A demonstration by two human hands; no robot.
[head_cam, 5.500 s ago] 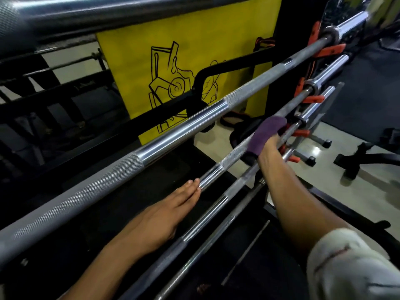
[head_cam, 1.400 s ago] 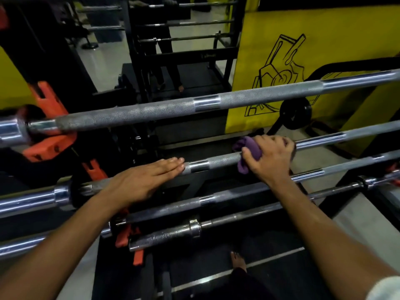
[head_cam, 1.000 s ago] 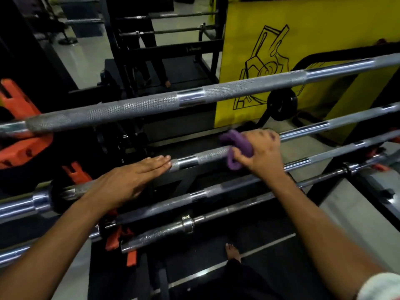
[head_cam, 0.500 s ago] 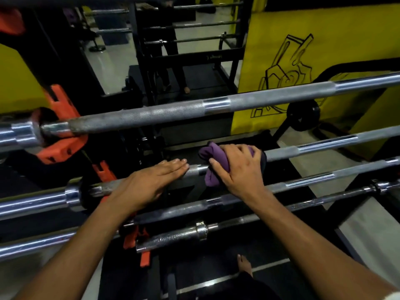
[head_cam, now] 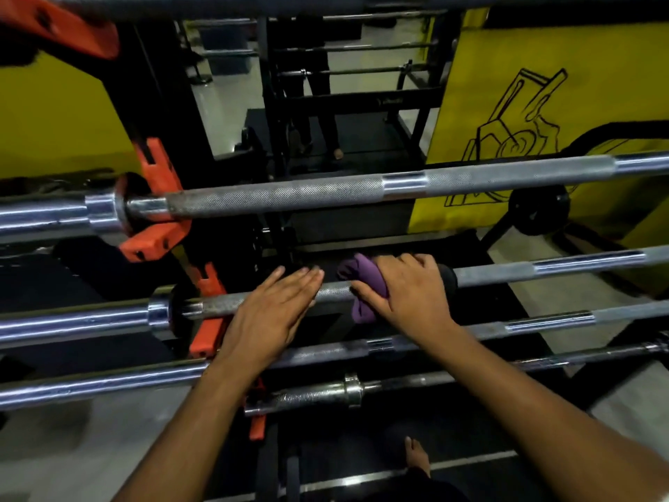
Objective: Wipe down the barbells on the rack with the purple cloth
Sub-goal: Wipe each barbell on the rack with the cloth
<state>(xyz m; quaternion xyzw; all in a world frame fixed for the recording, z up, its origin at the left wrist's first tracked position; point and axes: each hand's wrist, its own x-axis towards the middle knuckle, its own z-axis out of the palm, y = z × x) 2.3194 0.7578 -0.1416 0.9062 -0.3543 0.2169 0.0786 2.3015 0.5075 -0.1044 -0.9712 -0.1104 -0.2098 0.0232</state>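
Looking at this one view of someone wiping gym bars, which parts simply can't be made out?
- Head view: the stretch of barbell under the purple cloth is covered by the cloth and the right hand.
- The left hand lies flat over the same bar, hiding the metal beneath.
- Both ends of every bar run off the frame edges.
- The top bar is cut off and blurred.
- Whether the wiped steel is clean: too dim to tell.

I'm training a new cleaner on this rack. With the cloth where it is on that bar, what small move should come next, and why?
Probably lift the left hand off the barbell and slide the purple cloth left. The right hand grips the cloth around the bar, and the left hand lies flat just beside it, covering the knurled stretch towards the collar.
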